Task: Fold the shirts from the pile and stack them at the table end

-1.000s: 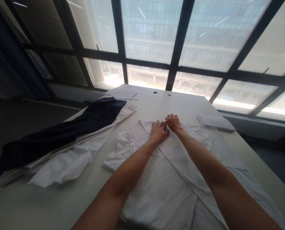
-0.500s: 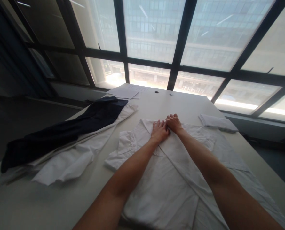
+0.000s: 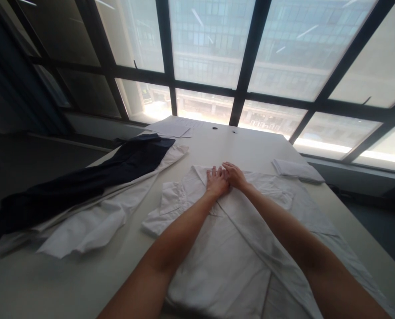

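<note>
A white long garment, perhaps a coat (image 3: pixel 230 257), lies partly folded over the table, with a long diagonal fold down its middle. My left hand (image 3: pixel 217 182) presses flat on its upper part, fingers spread. Right beside it, touching or nearly so, my right hand (image 3: pixel 235 175) rests on the same cloth with its fingers stretched out; its underside is hidden. A gathered cuff (image 3: pixel 173 197) of the garment sticks out to the left of my left hand.
Dark navy clothing (image 3: pixel 117 170) lies over white cloth (image 3: pixel 87 226) along the table's left side. Papers (image 3: pixel 169 128) are at the far left corner. Folded white cloth (image 3: pixel 297 170) sits near the right edge. Large windows (image 3: pixel 213 44) stand beyond the table (image 3: pixel 210 148).
My right hand has gone from curled fingers to stretched ones and moved slightly left, closer against my left hand. The left hand stays pressed on the garment. The view has shifted slightly.
</note>
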`<state>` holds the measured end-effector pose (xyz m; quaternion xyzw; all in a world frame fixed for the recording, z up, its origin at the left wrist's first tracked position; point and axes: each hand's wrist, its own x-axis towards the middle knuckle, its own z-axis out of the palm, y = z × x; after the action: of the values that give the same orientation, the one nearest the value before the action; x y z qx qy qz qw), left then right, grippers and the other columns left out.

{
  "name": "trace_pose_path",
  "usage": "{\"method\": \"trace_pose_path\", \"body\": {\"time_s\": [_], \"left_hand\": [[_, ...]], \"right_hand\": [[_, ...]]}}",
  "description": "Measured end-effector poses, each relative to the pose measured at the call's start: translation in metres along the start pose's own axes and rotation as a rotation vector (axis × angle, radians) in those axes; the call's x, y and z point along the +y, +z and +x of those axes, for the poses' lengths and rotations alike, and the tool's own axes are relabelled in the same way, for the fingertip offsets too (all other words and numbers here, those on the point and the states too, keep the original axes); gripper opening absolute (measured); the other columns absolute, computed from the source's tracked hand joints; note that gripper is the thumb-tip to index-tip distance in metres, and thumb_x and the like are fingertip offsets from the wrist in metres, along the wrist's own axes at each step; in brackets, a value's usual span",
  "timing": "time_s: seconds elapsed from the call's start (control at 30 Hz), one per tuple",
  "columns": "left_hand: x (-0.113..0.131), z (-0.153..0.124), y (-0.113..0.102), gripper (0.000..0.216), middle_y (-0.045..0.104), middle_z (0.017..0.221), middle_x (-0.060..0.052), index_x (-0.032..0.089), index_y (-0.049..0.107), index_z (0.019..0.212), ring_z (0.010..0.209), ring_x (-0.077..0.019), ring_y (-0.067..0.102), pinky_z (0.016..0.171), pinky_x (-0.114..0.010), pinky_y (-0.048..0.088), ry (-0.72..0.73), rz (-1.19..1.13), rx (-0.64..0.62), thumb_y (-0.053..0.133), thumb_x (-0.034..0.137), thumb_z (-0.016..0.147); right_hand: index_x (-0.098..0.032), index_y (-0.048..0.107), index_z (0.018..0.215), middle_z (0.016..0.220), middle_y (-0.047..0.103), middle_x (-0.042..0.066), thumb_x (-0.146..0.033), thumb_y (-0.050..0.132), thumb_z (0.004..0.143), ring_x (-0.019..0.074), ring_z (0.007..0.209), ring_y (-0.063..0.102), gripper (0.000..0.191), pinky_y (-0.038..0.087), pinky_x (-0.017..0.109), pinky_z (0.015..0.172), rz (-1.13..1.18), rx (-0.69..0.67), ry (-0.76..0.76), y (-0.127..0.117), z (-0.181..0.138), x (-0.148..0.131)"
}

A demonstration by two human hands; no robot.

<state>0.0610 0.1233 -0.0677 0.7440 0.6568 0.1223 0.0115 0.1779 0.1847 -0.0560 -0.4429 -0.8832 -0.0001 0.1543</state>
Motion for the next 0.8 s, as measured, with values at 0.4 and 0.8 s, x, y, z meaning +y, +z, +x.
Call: {"method": "trace_pose_path", "body": {"time_s": [0.4, 0.8], "left_hand": [[-0.025, 0.003, -0.003, 0.070, 0.027, 0.166, -0.017, 0.006, 0.036, 0.157, 0.154, -0.0339, 0.018, 0.124, -0.053, 0.013, -0.272, 0.044, 0.052, 0.030, 0.047, 0.101], [-0.045, 0.004, -0.007, 0.068, 0.032, 0.161, -0.025, -0.004, 0.035, 0.154, 0.153, -0.0324, 0.024, 0.125, -0.048, 0.015, -0.412, 0.083, 0.207, 0.034, 0.037, 0.099]], "right_hand": [[-0.013, 0.024, 0.162, 0.169, 0.018, 0.013, -0.055, 0.016, 0.106, 0.0247, 0.156, 0.012, 0.070, 0.010, 0.052, 0.123, -0.034, -0.201, 0.305, 0.009, -0.022, 0.010], [-0.007, 0.020, 0.162, 0.169, 0.014, 0.015, -0.054, 0.021, 0.102, 0.0251, 0.156, 0.009, 0.076, 0.007, 0.053, 0.123, -0.022, -0.156, 0.525, 0.015, -0.020, 0.005]]}}
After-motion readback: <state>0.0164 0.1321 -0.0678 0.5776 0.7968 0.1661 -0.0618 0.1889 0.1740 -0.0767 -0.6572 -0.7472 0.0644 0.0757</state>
